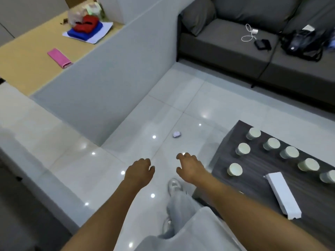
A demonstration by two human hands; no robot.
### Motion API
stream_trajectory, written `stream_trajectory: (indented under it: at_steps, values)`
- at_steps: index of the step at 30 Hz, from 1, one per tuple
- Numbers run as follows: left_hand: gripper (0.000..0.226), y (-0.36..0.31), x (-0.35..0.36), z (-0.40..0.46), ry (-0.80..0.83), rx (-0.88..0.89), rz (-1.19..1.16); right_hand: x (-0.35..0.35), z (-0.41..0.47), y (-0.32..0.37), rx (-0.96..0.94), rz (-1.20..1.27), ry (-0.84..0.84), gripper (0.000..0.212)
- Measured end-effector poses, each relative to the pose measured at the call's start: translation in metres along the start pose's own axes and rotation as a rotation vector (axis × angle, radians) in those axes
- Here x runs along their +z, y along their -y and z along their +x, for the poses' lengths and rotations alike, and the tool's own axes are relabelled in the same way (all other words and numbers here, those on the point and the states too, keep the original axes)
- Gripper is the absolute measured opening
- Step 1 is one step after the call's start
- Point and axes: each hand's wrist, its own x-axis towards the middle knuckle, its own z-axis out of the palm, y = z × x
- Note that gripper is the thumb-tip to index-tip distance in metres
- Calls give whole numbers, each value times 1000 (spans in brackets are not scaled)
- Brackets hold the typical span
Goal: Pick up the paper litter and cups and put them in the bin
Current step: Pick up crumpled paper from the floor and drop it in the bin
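A crumpled white paper ball (177,134) lies on the glossy tiled floor ahead of me. Several pale paper cups (243,149) stand upside down on the dark wooden coffee table (257,182) at my right. My left hand (139,170) and my right hand (189,166) both hang out in front over the floor, palms down, fingers loosely curled, holding nothing. The paper ball is beyond my right hand, apart from it. No bin is in view.
A white flat box (282,194) lies on the coffee table. A grey sofa (226,42) with a cable, a wallet and a black bag stands at the back right. A grey partition (112,73) and a wooden counter with cloths are at the left.
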Motion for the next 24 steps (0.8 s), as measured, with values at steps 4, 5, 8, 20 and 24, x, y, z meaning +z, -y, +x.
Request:
stream_trajectory:
  at_steps: [4, 5, 8, 20, 24]
  values:
    - [36, -3, -29, 87, 35, 58, 31, -31, 77, -4, 76, 25, -4, 41]
    - [36, -4, -37, 110, 41, 66, 37, -40, 98, -5, 94, 33, -9, 41]
    - [36, -5, -66, 177, 74, 92, 76, -69, 156, -6, 141, 70, -14, 41]
    - [34, -41, -168, 407, 182, 285, 191, -166, 322, -26, 376, 261, -40, 44]
    - [34, -60, -183, 492, 225, 406, 278, -178, 371, -37, 510, 367, -86, 44]
